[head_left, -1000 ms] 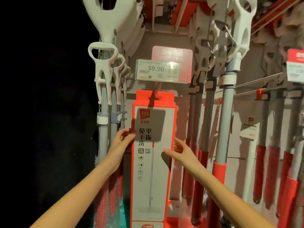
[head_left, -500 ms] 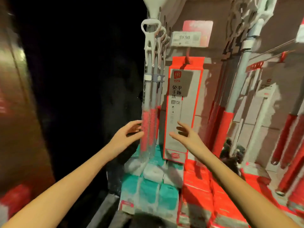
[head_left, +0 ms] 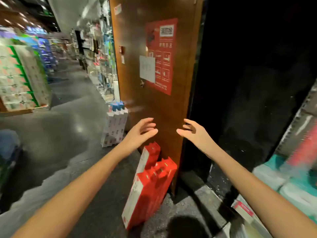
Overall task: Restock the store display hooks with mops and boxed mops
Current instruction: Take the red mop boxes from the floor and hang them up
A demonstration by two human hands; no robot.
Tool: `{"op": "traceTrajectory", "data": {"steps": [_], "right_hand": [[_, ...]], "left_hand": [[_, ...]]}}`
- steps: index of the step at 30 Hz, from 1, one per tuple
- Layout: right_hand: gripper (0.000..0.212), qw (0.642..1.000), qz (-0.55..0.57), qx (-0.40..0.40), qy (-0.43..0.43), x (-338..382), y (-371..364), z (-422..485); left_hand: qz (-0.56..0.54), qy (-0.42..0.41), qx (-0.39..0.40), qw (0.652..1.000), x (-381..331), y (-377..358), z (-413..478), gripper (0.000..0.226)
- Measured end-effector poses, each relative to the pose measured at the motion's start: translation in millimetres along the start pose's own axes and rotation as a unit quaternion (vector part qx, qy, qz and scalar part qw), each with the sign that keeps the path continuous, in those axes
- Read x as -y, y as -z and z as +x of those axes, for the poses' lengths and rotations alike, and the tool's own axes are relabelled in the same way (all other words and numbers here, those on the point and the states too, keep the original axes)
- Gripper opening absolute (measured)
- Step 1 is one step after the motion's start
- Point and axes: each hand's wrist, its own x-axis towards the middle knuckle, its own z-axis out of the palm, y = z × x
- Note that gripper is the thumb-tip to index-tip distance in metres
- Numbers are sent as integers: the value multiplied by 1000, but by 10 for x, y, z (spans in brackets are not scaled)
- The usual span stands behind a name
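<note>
Several red-and-white boxed mops (head_left: 151,184) stand on the floor, leaning against the foot of a brown wooden panel (head_left: 154,103). Both my arms reach forward above them. My left hand (head_left: 139,133) and my right hand (head_left: 193,133) hover in front of the panel with fingers loosely spread, palms facing each other, holding nothing. The boxes lie below and between the two hands. No display hooks or hanging mops show in this view.
A red poster (head_left: 163,55) and a white sheet (head_left: 147,68) hang on the panel. White boxes with blue items on top (head_left: 115,127) stand left of it. A shop aisle (head_left: 65,107) runs off to the left. Teal and white packs (head_left: 291,182) sit at the right edge.
My view has swung left, away from the hooks and the hung boxed mop, to the wooden panel and the boxes on the floor. Both hands left the hung box and are empty.
</note>
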Motion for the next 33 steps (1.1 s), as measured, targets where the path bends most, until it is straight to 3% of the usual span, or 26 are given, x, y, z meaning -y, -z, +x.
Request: {"op": "traceTrajectory", "data": {"steps": [2, 5, 8, 13, 20, 27, 33], "right_hand": [[65, 999, 23, 43, 3, 196, -866, 444], [61, 996, 61, 57, 7, 375, -1585, 788], [57, 993, 71, 91, 23, 564, -2427, 1287], [58, 990, 97, 103, 28, 746, -3353, 2057], [58, 992, 85, 89, -8, 444, -3747, 3178], [68, 992, 101, 32, -69, -94, -3878, 4751], [64, 983, 99, -51, -148, -676, -3690, 5603]], "left_hand": [[1, 32, -59, 998, 287, 839, -103, 41], [5, 45, -106, 993, 491, 1549, -107, 51], [23, 55, -141, 988, 755, 2500, -12, 34], [21, 56, -188, 980, 1283, 3567, 319, 29], [-17, 90, -140, 986, 2040, 3905, 1410, 33], [-5, 130, -79, 988, 2936, 4022, 3005, 33], [11, 169, 22, 985, 3621, 3770, 4408, 31]]}}
